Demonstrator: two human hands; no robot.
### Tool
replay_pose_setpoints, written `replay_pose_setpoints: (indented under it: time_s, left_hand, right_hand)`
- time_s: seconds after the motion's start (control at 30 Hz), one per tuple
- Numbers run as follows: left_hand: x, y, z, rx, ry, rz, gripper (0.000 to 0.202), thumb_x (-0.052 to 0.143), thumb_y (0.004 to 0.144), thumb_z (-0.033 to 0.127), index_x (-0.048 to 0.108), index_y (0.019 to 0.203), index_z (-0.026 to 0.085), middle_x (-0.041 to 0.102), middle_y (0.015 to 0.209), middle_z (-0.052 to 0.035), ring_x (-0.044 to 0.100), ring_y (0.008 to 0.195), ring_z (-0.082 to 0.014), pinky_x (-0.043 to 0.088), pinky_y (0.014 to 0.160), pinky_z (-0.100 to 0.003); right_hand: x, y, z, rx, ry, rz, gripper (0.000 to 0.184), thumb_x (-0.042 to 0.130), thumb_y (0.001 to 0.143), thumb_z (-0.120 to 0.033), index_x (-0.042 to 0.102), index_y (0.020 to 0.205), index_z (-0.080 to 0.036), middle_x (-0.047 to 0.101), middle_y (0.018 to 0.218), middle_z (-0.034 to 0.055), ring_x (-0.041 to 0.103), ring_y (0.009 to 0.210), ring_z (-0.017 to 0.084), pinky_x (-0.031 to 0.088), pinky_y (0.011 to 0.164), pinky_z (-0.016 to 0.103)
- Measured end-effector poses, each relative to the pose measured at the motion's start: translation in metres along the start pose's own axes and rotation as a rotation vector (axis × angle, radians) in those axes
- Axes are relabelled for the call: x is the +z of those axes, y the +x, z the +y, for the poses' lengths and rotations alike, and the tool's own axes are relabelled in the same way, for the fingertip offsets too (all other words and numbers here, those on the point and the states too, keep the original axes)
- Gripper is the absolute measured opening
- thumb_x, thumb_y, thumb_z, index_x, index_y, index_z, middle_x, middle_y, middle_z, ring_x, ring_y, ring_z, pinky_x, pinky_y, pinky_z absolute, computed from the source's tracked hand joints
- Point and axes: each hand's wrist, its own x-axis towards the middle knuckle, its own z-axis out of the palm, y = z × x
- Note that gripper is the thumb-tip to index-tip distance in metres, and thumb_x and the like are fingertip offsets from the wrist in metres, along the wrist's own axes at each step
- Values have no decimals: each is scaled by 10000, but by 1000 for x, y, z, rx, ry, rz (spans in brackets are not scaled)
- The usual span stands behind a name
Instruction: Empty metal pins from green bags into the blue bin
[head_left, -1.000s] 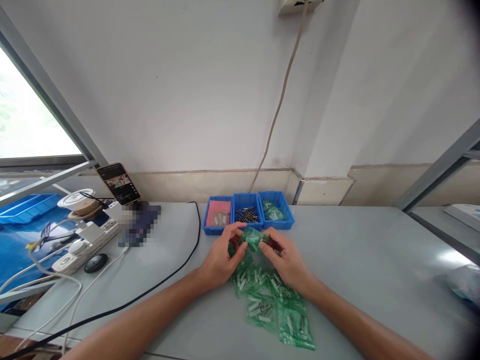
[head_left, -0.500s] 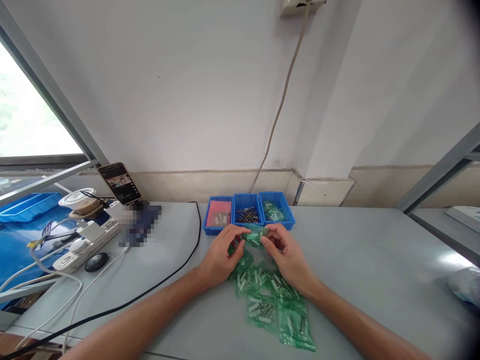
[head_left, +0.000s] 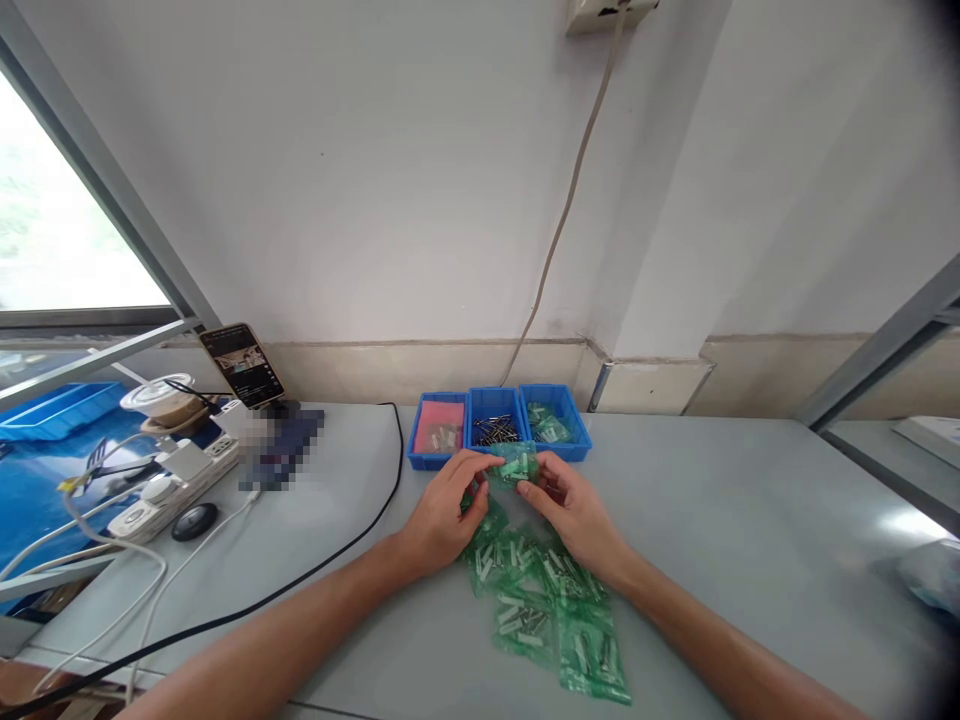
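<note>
Between my hands is a small green plastic bag with pale pieces inside. My left hand pinches its left edge, and my right hand has fingers closed on its right side. Below them, several more green bags with white plugs and metal screws lie spread and overlapping on the grey table. Just beyond my hands stand three blue bins: the left bin has a pink bag, the middle bin loose dark screws, the right bin green bags.
A black cable crosses the table on the left. Further left are a mouse, a power strip with plugs, a propped phone and a lidded cup. The wall rises behind the bins.
The green bag is turned flatter toward me, showing more of its face. My right fingers have shifted slightly along its edge; the left hand has barely moved.
</note>
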Motion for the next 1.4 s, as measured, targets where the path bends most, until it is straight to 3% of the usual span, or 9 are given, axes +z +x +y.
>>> replay_pose_setpoints:
  time_s: [0.07, 0.2, 0.37, 0.47, 0.63, 0.83, 1.03, 1.2, 1.4]
  left_hand:
    - [0, 0, -1, 13, 4, 1, 357, 472, 1045, 171, 568, 1380, 247, 622, 1261, -108, 630, 1005, -209, 572, 906, -363]
    - [0, 0, -5, 8, 53, 14, 391, 542, 982, 111, 600, 1341, 257, 602, 1287, -103, 609, 1129, -238, 558, 972, -392]
    - [-3, 1, -7, 27, 77, 44, 233, 528, 1038, 164, 659, 1216, 236, 592, 1228, -98, 586, 1176, -239, 512, 1022, -394]
    - [-3, 2, -5, 0, 52, 68, 161, 486, 1089, 251, 637, 1066, 198, 601, 1192, -100, 590, 1118, -226, 500, 977, -366]
    - [0, 0, -8, -88, 54, 52, 278, 415, 1121, 336, 532, 910, 198, 568, 923, -34, 539, 858, -186, 464, 807, -308]
    - [1, -2, -10, -118, 46, 19, 323, 367, 1132, 346, 469, 860, 205, 526, 860, -14, 485, 792, -175, 405, 753, -291]
    - [-1, 0, -6, -70, 61, -19, 345, 381, 1129, 355, 462, 830, 201, 521, 847, -16, 473, 794, -178, 388, 747, -295]
    - [-1, 0, -4, 8, 78, -42, 339, 382, 1127, 317, 459, 817, 203, 516, 817, -15, 480, 785, -180, 403, 745, -295]
    - [0, -1, -5, 77, 115, -71, 331, 392, 1126, 292, 463, 815, 201, 501, 806, -13, 466, 792, -180, 404, 753, -295]
  right_hand:
    - [-1, -1, 1, -1, -29, 13, 288, 643, 994, -464, 544, 847, -237, 493, 751, -41, 475, 680, 159, 422, 613, 279]
    - [0, -6, 1, 4, -87, -53, 314, 589, 1024, -485, 529, 842, -236, 487, 756, -38, 457, 683, 159, 406, 611, 280]
    - [0, -11, -8, -64, -228, -76, 342, 504, 1075, -476, 535, 835, -233, 510, 733, -27, 468, 665, 162, 394, 609, 296]
    - [-2, -11, -16, -140, -253, -63, 244, 486, 1087, -430, 627, 1013, -245, 618, 917, 25, 569, 771, 192, 468, 693, 328]
    - [-4, -9, -17, -197, -268, -23, 194, 501, 1079, -370, 652, 1159, -279, 600, 1227, 92, 609, 812, 199, 519, 712, 357]
    - [-1, -11, -8, -97, -247, 20, 119, 556, 1051, -357, 622, 1107, -274, 645, 872, 26, 603, 766, 212, 469, 618, 316]
    - [1, -14, -6, -109, -216, 63, 129, 589, 1031, -354, 611, 1128, -271, 629, 905, 22, 580, 763, 197, 470, 644, 312]
    - [4, -11, -5, -54, -20, 120, 308, 679, 982, -355, 525, 1243, -300, 591, 949, -11, 549, 725, 170, 491, 697, 316]
    - [1, -9, -9, -103, -163, -23, 123, 656, 998, -376, 663, 1006, -254, 591, 894, 2, 530, 761, 183, 446, 713, 320]
